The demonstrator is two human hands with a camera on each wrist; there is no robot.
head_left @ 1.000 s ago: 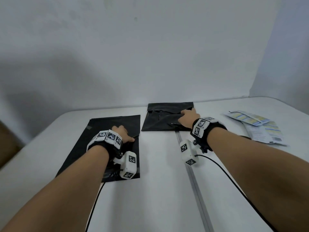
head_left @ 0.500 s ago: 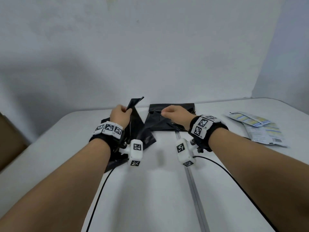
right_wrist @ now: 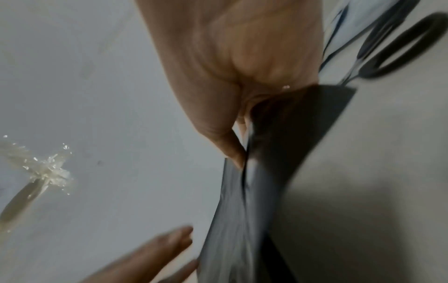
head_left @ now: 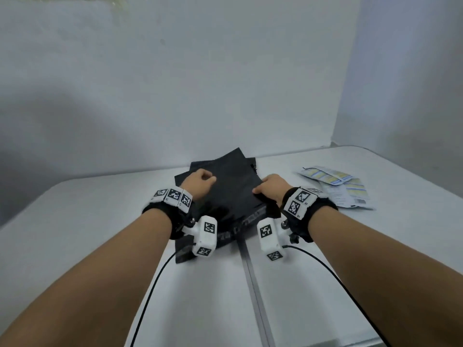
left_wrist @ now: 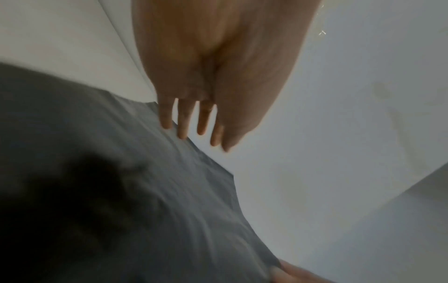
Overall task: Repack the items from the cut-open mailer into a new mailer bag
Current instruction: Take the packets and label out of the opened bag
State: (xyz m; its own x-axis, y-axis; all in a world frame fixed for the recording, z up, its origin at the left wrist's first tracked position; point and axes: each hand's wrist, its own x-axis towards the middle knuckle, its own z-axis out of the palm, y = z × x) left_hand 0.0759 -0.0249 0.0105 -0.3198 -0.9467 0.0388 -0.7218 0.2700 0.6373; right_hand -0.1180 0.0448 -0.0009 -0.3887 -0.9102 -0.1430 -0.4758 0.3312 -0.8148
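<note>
A black mailer bag (head_left: 235, 191) is held up at the middle of the white table (head_left: 100, 234). My right hand (head_left: 269, 189) pinches its right edge between thumb and fingers (right_wrist: 232, 149). My left hand (head_left: 200, 182) is at its left edge; in the left wrist view the fingers (left_wrist: 181, 124) are straight and only touch the rim of the bag (left_wrist: 145, 191). A second black mailer (head_left: 181, 177) lies under it, mostly hidden. The packets from the mailer (head_left: 333, 181) lie flat at the right.
Black-handled scissors (right_wrist: 400, 44) lie on the table to the right of my right hand. A grey seam (head_left: 255, 296) runs down the table's middle. A white wall stands close behind the table.
My left hand lifted the left mailer and carried it right, over the centre mailer. My right hand came off the centre mailer and took hold of the lifted bag's right edge.
</note>
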